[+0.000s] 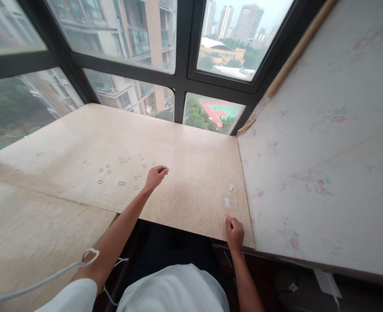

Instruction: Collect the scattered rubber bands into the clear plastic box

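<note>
My left hand (pixel 158 175) reaches over the wooden board, its thumb and fingers pinched together. At its fingertips shows a small thin ring (pixel 166 168), partly hidden by the fingers. Several more thin rings lie scattered to the left of that hand, among them a ring (pixel 100 182) and a ring (pixel 139 155); a few touch or overlap. My right hand (pixel 234 232) rests by the board's front right edge with curled fingers; what is in it, if anything, is hidden. Just beyond it lies a clear plastic packet (pixel 228 202) with a white patch.
A small crumpled white piece (pixel 232 187) lies behind the packet. The pale wooden board (pixel 191 190) meets dark window frames (pixel 180 65) at the back and a flowered wall panel (pixel 318 143) on the right. A white cable (pixel 48 281) crosses at lower left.
</note>
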The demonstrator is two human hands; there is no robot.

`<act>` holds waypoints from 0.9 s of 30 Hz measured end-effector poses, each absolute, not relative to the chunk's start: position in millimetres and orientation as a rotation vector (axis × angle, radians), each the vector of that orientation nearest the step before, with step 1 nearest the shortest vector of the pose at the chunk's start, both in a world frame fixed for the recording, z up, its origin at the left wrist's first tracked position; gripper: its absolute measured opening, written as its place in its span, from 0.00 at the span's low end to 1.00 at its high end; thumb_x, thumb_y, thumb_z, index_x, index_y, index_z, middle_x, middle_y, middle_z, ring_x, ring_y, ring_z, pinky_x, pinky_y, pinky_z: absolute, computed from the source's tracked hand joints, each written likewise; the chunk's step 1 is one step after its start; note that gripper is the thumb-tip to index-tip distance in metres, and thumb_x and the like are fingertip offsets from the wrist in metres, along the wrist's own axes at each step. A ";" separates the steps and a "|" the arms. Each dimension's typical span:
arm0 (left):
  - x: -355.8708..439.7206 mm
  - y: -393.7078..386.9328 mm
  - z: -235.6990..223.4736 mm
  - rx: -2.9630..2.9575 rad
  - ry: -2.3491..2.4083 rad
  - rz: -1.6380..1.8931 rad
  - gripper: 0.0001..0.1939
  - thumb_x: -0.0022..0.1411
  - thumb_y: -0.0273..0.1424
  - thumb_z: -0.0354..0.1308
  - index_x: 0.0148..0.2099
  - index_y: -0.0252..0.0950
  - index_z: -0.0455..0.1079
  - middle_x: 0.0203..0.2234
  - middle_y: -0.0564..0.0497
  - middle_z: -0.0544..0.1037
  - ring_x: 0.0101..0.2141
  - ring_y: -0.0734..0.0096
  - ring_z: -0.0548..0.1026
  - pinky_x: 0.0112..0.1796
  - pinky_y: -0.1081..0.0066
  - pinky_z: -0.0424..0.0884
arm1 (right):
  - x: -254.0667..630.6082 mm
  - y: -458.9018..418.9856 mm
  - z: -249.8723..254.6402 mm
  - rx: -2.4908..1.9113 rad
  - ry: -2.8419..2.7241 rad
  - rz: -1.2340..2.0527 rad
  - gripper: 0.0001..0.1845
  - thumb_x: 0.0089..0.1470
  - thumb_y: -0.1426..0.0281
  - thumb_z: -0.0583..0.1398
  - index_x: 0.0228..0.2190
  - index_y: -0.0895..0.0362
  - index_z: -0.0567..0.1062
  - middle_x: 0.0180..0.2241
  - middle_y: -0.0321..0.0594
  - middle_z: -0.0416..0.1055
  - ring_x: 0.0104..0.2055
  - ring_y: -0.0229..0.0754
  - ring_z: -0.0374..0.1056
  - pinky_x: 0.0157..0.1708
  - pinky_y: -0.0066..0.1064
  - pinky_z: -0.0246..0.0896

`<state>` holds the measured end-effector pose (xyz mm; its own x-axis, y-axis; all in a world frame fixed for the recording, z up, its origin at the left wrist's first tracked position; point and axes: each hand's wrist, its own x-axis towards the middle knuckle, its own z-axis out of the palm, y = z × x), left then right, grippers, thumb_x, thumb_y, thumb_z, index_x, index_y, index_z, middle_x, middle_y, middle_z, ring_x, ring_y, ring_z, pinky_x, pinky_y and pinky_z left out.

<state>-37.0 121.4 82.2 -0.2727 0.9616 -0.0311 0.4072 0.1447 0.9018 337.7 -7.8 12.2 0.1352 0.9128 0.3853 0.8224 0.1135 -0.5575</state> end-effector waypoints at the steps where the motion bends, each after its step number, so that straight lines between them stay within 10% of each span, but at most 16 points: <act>1: -11.9 122.8 81.2 1.315 1.678 1.079 0.14 0.55 0.38 0.56 0.34 0.32 0.74 0.24 0.49 0.77 0.23 0.74 0.70 0.25 0.74 0.65 | 337.6 -7.4 11.4 -1.713 -1.689 0.156 0.23 0.61 0.58 0.48 0.16 0.52 0.60 0.17 0.33 0.58 0.23 0.39 0.54 0.29 0.32 0.49; 13: 206.1 119.2 43.2 1.567 1.343 0.833 0.07 0.54 0.29 0.58 0.32 0.34 0.77 0.28 0.47 0.80 0.29 0.68 0.75 0.35 0.69 0.69 | 341.6 -7.2 7.7 -1.695 -1.748 0.176 0.22 0.62 0.64 0.49 0.16 0.53 0.58 0.18 0.32 0.58 0.24 0.38 0.54 0.31 0.31 0.48; 21: 171.7 104.7 34.4 1.531 1.578 0.958 0.07 0.55 0.29 0.55 0.33 0.35 0.74 0.27 0.50 0.77 0.28 0.71 0.71 0.33 0.72 0.65 | 344.7 -8.9 6.0 -1.620 -1.750 0.268 0.22 0.62 0.65 0.50 0.16 0.54 0.59 0.18 0.32 0.57 0.24 0.37 0.53 0.31 0.31 0.48; 27: 108.8 62.7 26.9 1.356 2.054 1.270 0.14 0.55 0.29 0.50 0.21 0.38 0.50 0.15 0.59 0.53 0.19 0.77 0.53 0.24 0.73 0.50 | 340.5 -6.9 14.9 -1.579 -1.668 0.422 0.24 0.61 0.63 0.50 0.15 0.54 0.59 0.16 0.32 0.57 0.22 0.37 0.53 0.29 0.30 0.50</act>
<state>108.8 62.7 26.9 -0.4684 0.8682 0.1636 0.5344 0.1310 0.8350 340.5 -6.9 14.9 0.0818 0.9475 0.3091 0.6868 0.1711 -0.7064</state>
